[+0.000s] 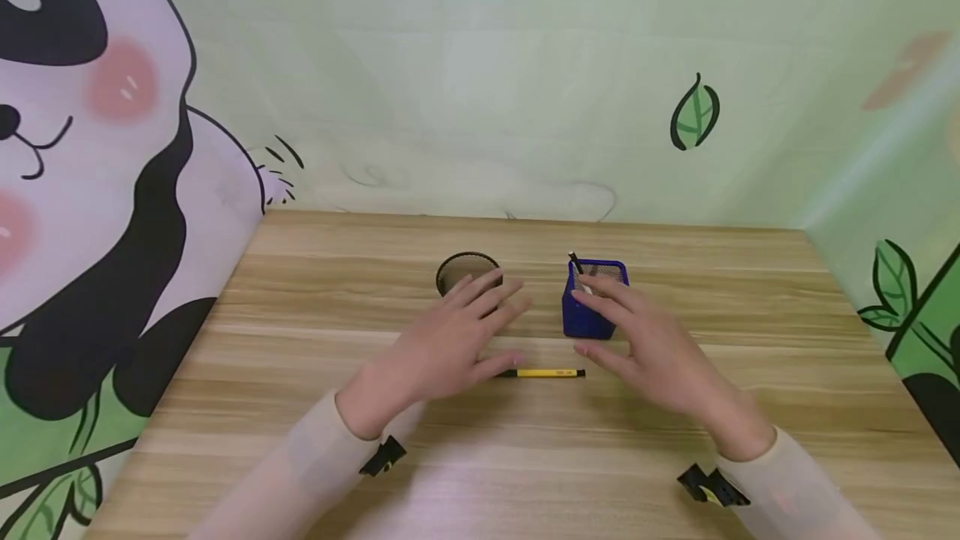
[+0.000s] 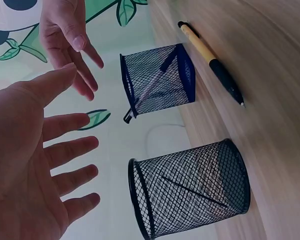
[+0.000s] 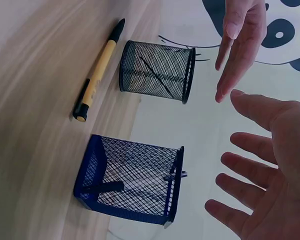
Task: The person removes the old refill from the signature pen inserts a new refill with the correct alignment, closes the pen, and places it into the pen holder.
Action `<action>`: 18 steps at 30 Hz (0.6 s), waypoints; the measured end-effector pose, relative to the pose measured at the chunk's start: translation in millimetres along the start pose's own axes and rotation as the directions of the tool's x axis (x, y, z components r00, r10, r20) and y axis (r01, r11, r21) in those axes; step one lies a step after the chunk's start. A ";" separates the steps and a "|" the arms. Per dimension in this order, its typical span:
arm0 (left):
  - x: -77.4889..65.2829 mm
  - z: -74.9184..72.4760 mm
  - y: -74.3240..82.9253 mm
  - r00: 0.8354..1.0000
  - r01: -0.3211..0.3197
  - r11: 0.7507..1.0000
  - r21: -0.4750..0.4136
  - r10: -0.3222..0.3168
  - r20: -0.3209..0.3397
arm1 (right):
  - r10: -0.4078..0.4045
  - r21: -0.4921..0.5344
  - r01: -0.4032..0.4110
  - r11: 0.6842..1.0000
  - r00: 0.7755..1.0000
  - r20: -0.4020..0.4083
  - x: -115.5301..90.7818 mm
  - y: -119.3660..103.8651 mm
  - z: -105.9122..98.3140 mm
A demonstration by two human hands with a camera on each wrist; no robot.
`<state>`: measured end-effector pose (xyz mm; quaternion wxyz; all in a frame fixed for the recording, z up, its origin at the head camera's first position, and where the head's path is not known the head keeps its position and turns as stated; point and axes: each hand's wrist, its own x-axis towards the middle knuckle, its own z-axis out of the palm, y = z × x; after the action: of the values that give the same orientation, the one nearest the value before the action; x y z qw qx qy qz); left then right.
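My left hand (image 1: 450, 340) hovers palm down with fingers spread, in front of a round black mesh pen cup (image 2: 190, 190) and partly covering it in the head view. Over the near side of a square blue mesh pen holder (image 1: 588, 319) is my right hand (image 1: 660, 348), its fingers extended and holding nothing. A pen (image 3: 149, 184) leans inside the blue holder, its tip end poking above the rim. Between the hands, a yellow and black pen (image 1: 547, 373) lies on the table, one end hidden behind the left thumb in the head view.
The wood-grain table (image 1: 315, 273) reaches back to a pale green wall cloth (image 1: 420, 90) printed with a panda and leaves. Black pieces are fixed at both sleeve cuffs (image 1: 318, 440). The two containers stand side by side near the table's back.
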<state>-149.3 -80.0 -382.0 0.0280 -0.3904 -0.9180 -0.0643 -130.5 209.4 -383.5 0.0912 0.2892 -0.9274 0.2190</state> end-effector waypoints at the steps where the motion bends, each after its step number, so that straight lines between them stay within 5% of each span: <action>1: -0.1 0.4 0.5 1.000 -0.004 1.000 0.000 0.004 0.000 | -0.003 0.003 0.003 1.000 1.000 -0.004 -0.8 -0.6 0.7; 9: -1.4 6.6 3.7 0.999 -0.036 0.999 -0.019 0.037 0.015 | 0.001 0.015 -0.001 1.000 1.000 0.009 -6.3 -3.8 8.9; 18: -2.8 17.7 7.0 0.997 -0.081 0.997 -0.012 0.081 0.003 | 0.060 0.009 -0.062 0.998 0.992 0.112 -9.0 -5.0 19.3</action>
<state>-142.3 -74.7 -399.1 0.0266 -0.4277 -0.9009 -0.0681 -121.1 201.3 -401.5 0.0305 0.2730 -0.9381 0.2111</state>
